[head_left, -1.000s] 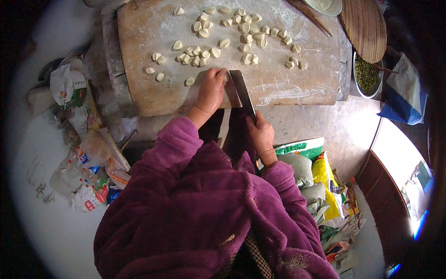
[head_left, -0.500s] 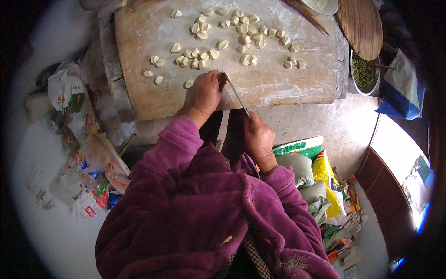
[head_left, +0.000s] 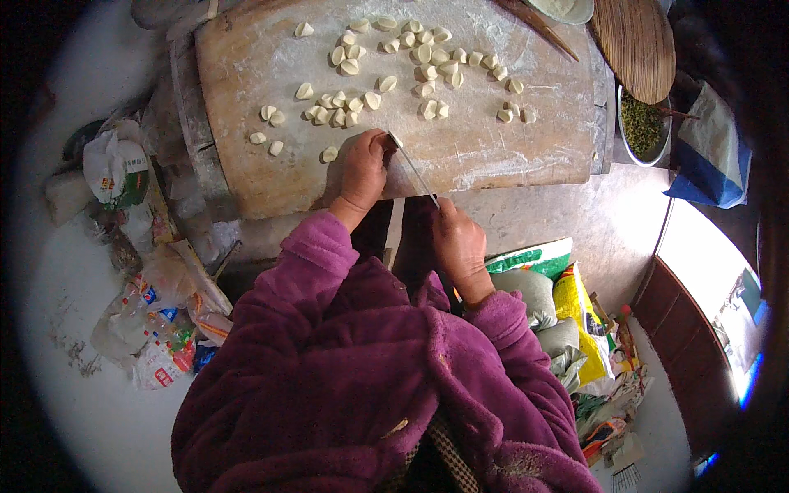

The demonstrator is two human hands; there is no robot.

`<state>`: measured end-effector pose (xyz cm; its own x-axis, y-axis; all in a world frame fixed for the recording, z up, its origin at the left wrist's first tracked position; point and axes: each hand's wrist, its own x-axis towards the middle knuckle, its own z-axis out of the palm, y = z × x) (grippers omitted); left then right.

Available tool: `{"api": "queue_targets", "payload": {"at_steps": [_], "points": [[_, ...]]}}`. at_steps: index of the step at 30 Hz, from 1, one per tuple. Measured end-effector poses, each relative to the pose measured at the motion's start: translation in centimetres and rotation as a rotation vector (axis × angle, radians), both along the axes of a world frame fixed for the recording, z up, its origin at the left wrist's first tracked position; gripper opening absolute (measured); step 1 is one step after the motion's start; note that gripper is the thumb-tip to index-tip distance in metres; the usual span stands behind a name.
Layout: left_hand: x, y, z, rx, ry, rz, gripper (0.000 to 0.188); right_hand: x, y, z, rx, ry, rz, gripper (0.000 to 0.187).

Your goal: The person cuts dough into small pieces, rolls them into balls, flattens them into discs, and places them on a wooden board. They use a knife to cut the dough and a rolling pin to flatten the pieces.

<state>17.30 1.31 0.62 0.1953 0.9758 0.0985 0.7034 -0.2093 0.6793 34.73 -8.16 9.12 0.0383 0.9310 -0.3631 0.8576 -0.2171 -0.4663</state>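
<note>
My right hand (head_left: 460, 248) is closed round the handle of a knife (head_left: 417, 175). Its narrow blade slants up and left to the fingers of my left hand (head_left: 362, 174), at the near edge of a floured wooden board (head_left: 493, 160). The left fingers are curled in beside the blade's far end; a pale bit shows there, but what they hold is mostly hidden. Beyond my hands, small cut dough pieces (head_left: 372, 100) lie scattered over the board. One single dough piece (head_left: 329, 154) sits just left of my left hand.
A wooden rolling pin (head_left: 542, 25) lies at the board's far right, near a pale bowl (head_left: 567, 6) and a round slatted lid (head_left: 634, 49). A bowl of chopped greens (head_left: 643, 127) stands at the right. Filled sacks (head_left: 528, 297) and plastic bags (head_left: 160, 361) are below.
A pale bit now shows by the blade's far end, next to my left fingers. The whole view has shifted slightly, and both hands keep nearly the same places.
</note>
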Motion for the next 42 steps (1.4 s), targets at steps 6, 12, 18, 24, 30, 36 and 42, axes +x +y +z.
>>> {"api": "queue_targets", "payload": {"at_steps": [6,12,18,24,30,36,42], "points": [[0.1,-0.2,0.0,0.028,0.087,-0.004,0.024,-0.6,1.2,-0.7,-0.168,-0.042,0.014,0.009],[-0.2,-0.1,0.4,-0.050,0.172,-0.037,0.040,-1.2,2.3,-1.7,-0.163,-0.011,0.006,0.007],[-0.2,-0.2,0.6,0.078,0.197,-0.115,0.036,-0.6,1.9,-2.9,-0.170,0.015,-0.048,0.011],[-0.8,-0.1,0.6,-0.114,0.023,0.062,0.032,2.0,0.0,-3.8,-0.107,0.358,-0.302,0.022],[-1.5,2.5,1.0,-0.022,0.215,-0.016,0.028,4.7,-0.4,-2.7,-0.356,0.948,-0.680,0.015],[1.1,2.7,2.2,0.090,0.265,-0.048,0.032,6.5,-2.4,-2.4,-0.245,0.931,-0.921,0.020],[3.8,2.1,0.8,0.009,0.291,-0.068,0.029,10.9,-2.7,-3.4,0.170,0.604,-0.987,0.013]]}}
